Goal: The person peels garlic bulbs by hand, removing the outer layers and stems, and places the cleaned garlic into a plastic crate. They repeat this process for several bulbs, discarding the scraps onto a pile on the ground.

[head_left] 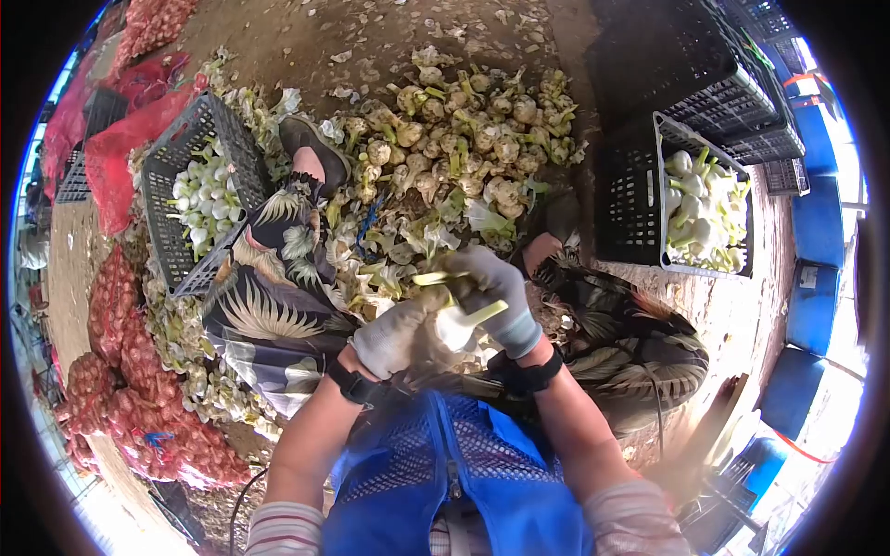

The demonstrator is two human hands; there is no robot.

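A garlic bulb [452, 330] between two gloved hands, on the wearer's side of the garlic pile [473, 139].
The left hand [387, 339] grasps the bulb; the right hand [499, 295] curls close by its stem [486, 313], though blur hides exactly what those fingers grip. Black crates with pale bulbs stand left [243, 153] and right [660, 185] of the pile. Handling it well likely means a steady but gentle left grip, with light right-hand finger pressure, so the bulb isn't bruised.
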